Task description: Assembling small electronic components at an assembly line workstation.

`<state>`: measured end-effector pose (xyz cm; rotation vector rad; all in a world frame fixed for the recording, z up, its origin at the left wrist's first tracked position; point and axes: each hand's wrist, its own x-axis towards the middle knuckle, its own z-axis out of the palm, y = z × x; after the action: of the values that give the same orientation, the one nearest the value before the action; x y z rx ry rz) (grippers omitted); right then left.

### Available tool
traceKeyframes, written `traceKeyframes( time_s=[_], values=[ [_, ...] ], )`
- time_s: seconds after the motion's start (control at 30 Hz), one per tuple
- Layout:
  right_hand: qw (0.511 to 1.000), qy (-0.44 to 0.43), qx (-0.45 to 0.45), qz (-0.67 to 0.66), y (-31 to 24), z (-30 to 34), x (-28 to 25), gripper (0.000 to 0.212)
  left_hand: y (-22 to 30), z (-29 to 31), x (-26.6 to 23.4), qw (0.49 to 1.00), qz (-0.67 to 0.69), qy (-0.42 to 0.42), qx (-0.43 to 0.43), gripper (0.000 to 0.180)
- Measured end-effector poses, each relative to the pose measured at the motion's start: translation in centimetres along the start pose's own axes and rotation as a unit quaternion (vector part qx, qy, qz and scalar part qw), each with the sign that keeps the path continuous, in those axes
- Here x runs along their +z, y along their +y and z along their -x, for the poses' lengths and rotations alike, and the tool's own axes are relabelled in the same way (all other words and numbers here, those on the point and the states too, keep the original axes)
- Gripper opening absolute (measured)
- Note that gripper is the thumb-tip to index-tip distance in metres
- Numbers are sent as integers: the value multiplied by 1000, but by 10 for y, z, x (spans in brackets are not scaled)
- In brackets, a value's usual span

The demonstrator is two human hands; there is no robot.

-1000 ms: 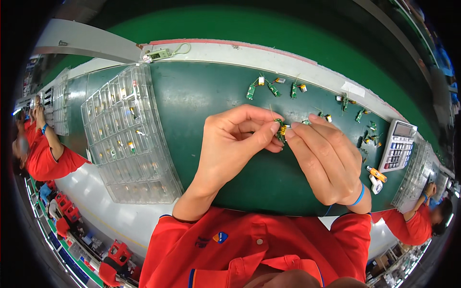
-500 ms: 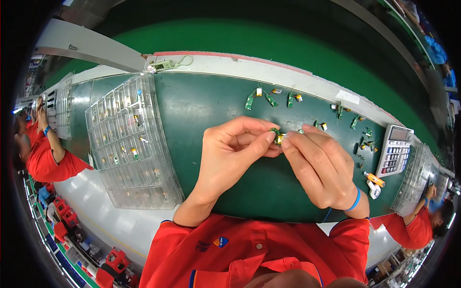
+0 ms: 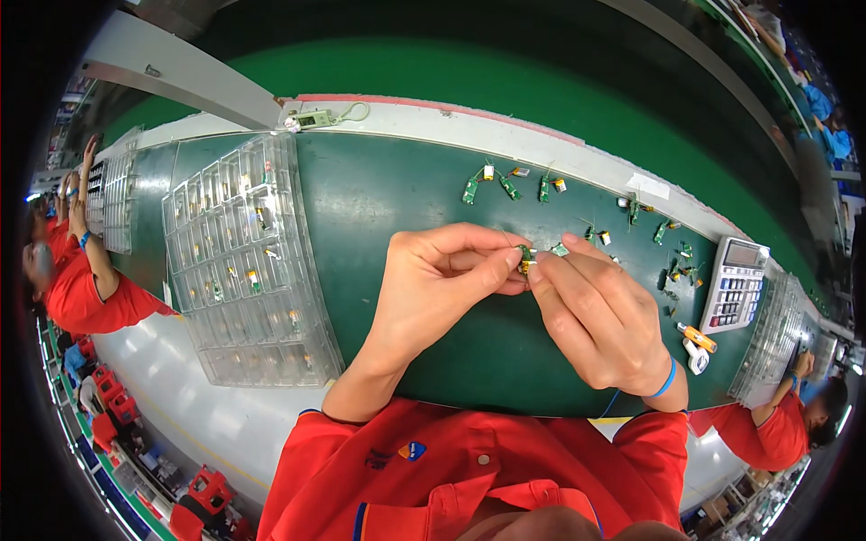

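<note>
Over the middle of the green table (image 3: 397, 189), my left hand (image 3: 433, 284) pinches a small green circuit board (image 3: 524, 252) with a yellow and silver part beside it. My right hand (image 3: 604, 320), a blue band at its wrist, meets it there, thumb and finger closed on the silver end of the same piece. Another small green and white piece (image 3: 559, 249) shows by the right fingertips; whether the hand holds it or it lies behind, I cannot tell. The fingers hide much of the board.
Left stands a stack of clear compartment trays (image 3: 244, 261) with small parts inside. Beyond my hands lie several boards with wired battery cells (image 3: 510, 187). At right are a calculator (image 3: 738, 284), an orange-handled tool (image 3: 696, 338) and more clear trays (image 3: 767, 334). Co-workers sit on both sides.
My hands stay together on the small board with only slight finger movement. The view has shifted a little. At far left, a co-worker's arm is now raised.
</note>
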<state>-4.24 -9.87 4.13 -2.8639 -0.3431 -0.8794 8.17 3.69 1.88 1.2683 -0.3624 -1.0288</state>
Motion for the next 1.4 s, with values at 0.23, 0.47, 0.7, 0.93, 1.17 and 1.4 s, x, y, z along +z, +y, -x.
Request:
traceKeyframes(
  time_s=[0.23,0.47,0.7,0.93,1.17,1.4],
  values=[
    [999,-35,-14,19,-1,1,-6,21,-1,-2,0,1000,14,-9,-26,11],
    [1000,-2,16,-10,0,-2,-4,17,-3,-2,1,999,32,-9,-3,10],
    [962,28,192,-192,-5,-3,-10,20,-2,3,6,993,-16,47,103,14],
    [483,-97,551,-674,5,-4,-5,62,-7,1,9,888,-261,61,374,18],
    [448,-18,560,-697,6,1,-4,25,-10,-1,12,877,-280,83,381,22],
    [961,115,211,-133,-4,8,3,23,-7,5,15,967,-105,67,223,17]
  ],
)
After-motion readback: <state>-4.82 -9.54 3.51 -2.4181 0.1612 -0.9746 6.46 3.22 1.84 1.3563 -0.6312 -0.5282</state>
